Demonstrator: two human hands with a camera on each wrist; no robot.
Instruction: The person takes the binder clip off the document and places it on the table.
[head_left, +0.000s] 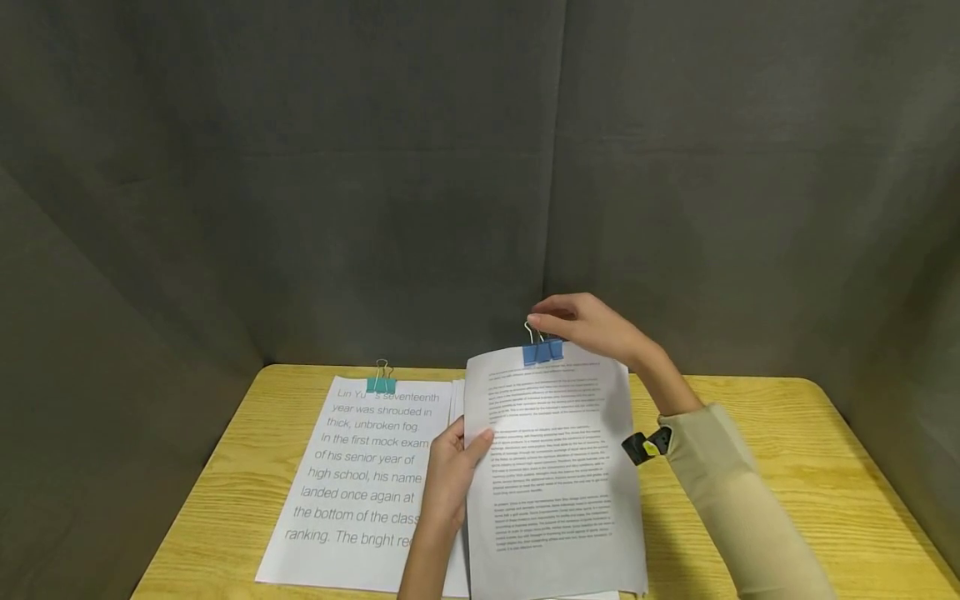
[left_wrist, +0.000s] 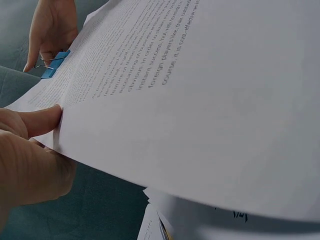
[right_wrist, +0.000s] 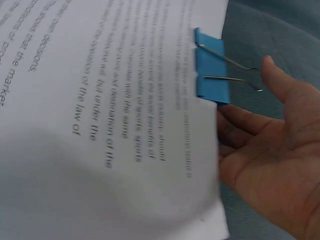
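Note:
A stack of printed sheets [head_left: 555, 467] is held up over the table, its top edge clamped by a blue binder clip [head_left: 543, 352]. My left hand [head_left: 450, 471] grips the left edge of these sheets, thumb on the printed side, the other fingers behind. At the top, my right hand [head_left: 592, 327] is around the blue clip. In the right wrist view, the thumb [right_wrist: 275, 75] is right by the ends of the clip's silver wire handle [right_wrist: 230, 78], and the other fingers reach behind the sheets, partly hidden. The fingers look loose rather than squeezed together.
On the left of the yellow wooden table [head_left: 202, 492] lies another paper stack [head_left: 352, 500] in large print, with a teal binder clip [head_left: 382, 385] on its top edge. More white paper shows underneath the held sheets. A dark grey curtain [head_left: 390, 183] hangs behind the table.

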